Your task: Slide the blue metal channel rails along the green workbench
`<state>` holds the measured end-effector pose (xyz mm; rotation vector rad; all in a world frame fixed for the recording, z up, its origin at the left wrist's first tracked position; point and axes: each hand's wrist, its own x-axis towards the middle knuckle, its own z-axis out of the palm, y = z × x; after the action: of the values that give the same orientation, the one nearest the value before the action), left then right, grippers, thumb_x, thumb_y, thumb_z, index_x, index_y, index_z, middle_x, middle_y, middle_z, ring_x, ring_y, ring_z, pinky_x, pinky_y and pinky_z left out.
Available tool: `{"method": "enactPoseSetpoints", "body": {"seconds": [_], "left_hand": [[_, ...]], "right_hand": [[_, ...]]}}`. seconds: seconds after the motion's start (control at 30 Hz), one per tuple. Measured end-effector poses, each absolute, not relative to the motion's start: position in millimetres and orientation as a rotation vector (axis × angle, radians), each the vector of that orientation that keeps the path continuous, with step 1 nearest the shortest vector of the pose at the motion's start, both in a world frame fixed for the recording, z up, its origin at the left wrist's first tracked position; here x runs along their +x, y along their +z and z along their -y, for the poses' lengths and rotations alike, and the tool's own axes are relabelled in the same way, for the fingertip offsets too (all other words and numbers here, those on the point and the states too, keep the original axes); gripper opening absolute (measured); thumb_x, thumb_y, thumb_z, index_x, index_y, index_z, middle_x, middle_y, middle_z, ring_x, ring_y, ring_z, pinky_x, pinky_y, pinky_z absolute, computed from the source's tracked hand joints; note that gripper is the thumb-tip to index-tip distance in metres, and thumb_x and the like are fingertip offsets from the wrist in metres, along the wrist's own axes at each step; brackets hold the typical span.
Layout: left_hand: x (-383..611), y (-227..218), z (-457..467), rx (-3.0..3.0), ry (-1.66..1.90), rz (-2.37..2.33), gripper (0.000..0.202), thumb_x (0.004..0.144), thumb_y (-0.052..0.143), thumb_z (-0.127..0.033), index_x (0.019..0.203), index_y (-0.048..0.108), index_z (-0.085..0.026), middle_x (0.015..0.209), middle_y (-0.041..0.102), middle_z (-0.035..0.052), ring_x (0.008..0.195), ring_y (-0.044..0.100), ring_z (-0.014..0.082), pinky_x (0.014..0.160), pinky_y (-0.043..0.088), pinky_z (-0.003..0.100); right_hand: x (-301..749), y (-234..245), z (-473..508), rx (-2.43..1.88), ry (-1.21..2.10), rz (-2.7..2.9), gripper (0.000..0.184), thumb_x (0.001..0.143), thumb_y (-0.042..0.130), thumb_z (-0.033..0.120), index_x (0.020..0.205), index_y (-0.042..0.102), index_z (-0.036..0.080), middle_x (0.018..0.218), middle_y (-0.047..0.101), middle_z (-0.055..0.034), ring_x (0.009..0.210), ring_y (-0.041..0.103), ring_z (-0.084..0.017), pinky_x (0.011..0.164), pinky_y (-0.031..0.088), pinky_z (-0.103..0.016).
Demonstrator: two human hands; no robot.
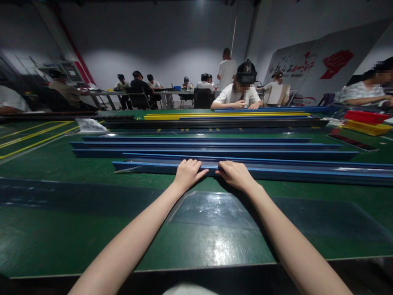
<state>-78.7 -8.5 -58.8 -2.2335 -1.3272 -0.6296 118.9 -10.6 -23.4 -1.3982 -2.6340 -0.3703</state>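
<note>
A long blue U-shaped channel [294, 172] lies lengthwise across the table in front of me, running out past the right edge of the view. My left hand [187, 173] grips its near wall, fingers curled over the rim and thumb along the outer side. A short way to the right, my right hand [235, 173] holds the same wall in a similar way, its fingertips partly hidden. Just behind lie more blue channels [215, 154], roughly parallel. On my side, a flat strip of clear plastic [211, 207] lies under and between my forearms.
The green table [101, 250] ends at a near edge below my arms. Farther back are black strips [215, 123] and a yellow strip [167, 117]. A red tray [365, 117] and a yellow tray [367, 128] stand at right. A person [225, 96] sits opposite.
</note>
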Motion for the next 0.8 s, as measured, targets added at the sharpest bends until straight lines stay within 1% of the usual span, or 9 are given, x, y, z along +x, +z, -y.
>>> {"method": "enactPoseSetpoints", "body": {"seconds": [0.1, 0.3, 0.6, 0.8], "left_hand": [[-79, -59, 8, -2.236, -0.625, 1.327, 0.039, 0.087, 0.037, -0.048, 0.075, 0.056, -0.017, 0.073, 0.062, 0.0036, 0.071, 0.053, 0.0168, 0.063, 0.028, 0.029], [-80, -57, 10, -2.251, -0.624, 1.336, 0.038, 0.088, 0.036, -0.046, 0.075, 0.056, -0.017, 0.072, 0.061, 0.0037, 0.071, 0.053, 0.0161, 0.062, 0.028, 0.029], [-79, -58, 10, -2.264, -0.603, 1.298, 0.037, 0.088, 0.035, -0.045, 0.079, 0.056, -0.017, 0.075, 0.062, 0.004, 0.071, 0.053, 0.0164, 0.063, 0.029, 0.029], [-78, -56, 10, -2.254, -0.559, 1.293, 0.038, 0.087, 0.037, -0.047, 0.078, 0.057, -0.016, 0.075, 0.062, 0.0051, 0.072, 0.053, 0.0178, 0.062, 0.029, 0.03]], "right_hand": [[118, -22, 9, -1.428, -0.352, 2.632, 0.021, 0.087, 0.038, 0.03, 0.088, 0.054, 0.017, 0.087, 0.063, -0.0081, 0.078, 0.058, -0.017, 0.058, 0.029, -0.024], [116, -17, 9, -1.439, -0.354, 2.647, 0.02, 0.085, 0.04, 0.03, 0.085, 0.055, 0.017, 0.085, 0.063, -0.0085, 0.077, 0.058, -0.017, 0.057, 0.029, -0.025], [129, -12, 7, -1.557, -0.359, 2.646, 0.021, 0.082, 0.041, 0.031, 0.083, 0.057, 0.017, 0.086, 0.064, -0.0078, 0.077, 0.059, -0.018, 0.054, 0.027, -0.025], [140, -6, 9, -1.685, -0.372, 2.64, 0.022, 0.081, 0.041, 0.033, 0.081, 0.059, 0.019, 0.081, 0.066, -0.0072, 0.071, 0.06, -0.019, 0.051, 0.024, -0.025]]}}
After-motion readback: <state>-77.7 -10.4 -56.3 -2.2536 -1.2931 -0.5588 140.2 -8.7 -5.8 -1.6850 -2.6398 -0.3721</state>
